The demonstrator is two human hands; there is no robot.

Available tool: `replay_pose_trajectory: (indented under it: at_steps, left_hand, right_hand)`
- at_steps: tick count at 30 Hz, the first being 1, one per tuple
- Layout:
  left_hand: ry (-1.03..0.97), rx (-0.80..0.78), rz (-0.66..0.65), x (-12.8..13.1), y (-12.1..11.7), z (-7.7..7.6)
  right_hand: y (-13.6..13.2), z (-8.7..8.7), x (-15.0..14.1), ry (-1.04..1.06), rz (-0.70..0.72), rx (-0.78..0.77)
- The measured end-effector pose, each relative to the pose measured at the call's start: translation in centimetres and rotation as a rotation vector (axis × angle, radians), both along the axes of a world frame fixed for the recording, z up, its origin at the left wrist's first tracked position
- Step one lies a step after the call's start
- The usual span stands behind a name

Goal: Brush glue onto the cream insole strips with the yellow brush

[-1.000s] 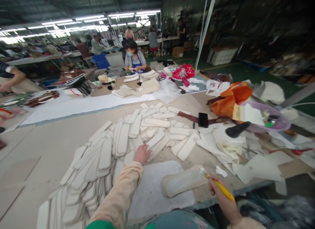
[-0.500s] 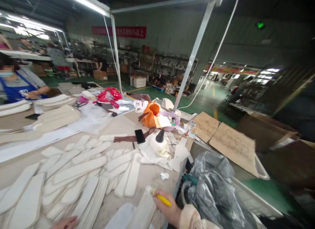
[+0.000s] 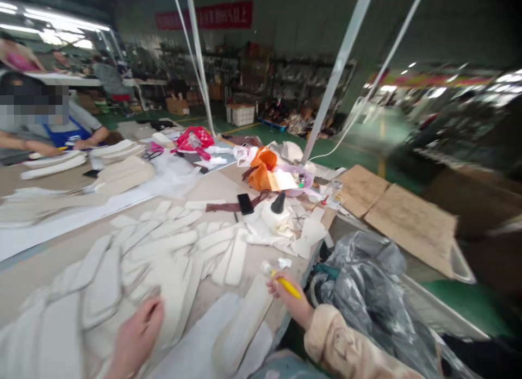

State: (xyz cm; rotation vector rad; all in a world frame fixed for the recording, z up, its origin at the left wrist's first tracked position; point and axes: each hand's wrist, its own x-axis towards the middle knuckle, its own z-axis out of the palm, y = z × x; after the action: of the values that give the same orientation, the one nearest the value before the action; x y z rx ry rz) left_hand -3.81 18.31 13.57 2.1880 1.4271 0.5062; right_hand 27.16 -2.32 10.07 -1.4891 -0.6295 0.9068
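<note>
My right hand (image 3: 289, 293) is closed around a yellow-handled brush (image 3: 290, 286). The pale brush tip is just above the far end of a long cream insole-like strip (image 3: 240, 330), which lies on white sheets (image 3: 194, 335) near the front edge. My left hand (image 3: 141, 330) is over the heap of flat cream pieces (image 3: 163, 270), fingers bent and pressed together. Blur hides whether a piece is between those fingers. Beyond the brush stand a crumpled white scrap (image 3: 284, 263) and a white bottle with a black cone top (image 3: 277, 216).
A black phone (image 3: 245, 204) lies past the heap. Behind it are an orange bag (image 3: 261, 175) and a purple basin (image 3: 304, 188). Grey plastic bags (image 3: 359, 286) bulge beside the table's right edge, below cardboard sheets (image 3: 411, 227). A co-worker in a blue apron (image 3: 67, 133) works at left.
My left hand has come further into view, up and to the right over the heap. The view has shifted, and my right hand still holds the brush near the strip's end.
</note>
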Motion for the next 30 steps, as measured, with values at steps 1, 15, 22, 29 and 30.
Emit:
replay_pose_trajectory:
  at_steps: [1, 15, 22, 29, 30]
  left_hand:
    - [-0.033, -0.053, -0.061, 0.9, -2.0, 0.9]
    - [-0.606, -1.083, -0.09, 6.3, -18.5, -5.1]
    - [-0.734, -1.192, 0.359, 4.9, -21.7, -7.5]
    - [-0.402, -0.904, 0.658, 6.2, -19.7, -10.9]
    - [-0.379, -0.893, 0.664, 6.2, -19.3, -11.2]
  right_hand:
    - [0.1, 0.4, -0.2, 0.05, 0.02, 0.017]
    - [-3.7, -2.9, 2.4, 0.021, -0.035, -0.051]
    - [-4.0, -4.6, 3.6, -0.058, 0.014, -0.079]
    - [-0.4, -5.8, 4.1, -0.272, 0.149, -0.063]
    - [0.0, -6.0, 4.2, -0.317, 0.172, -0.066]
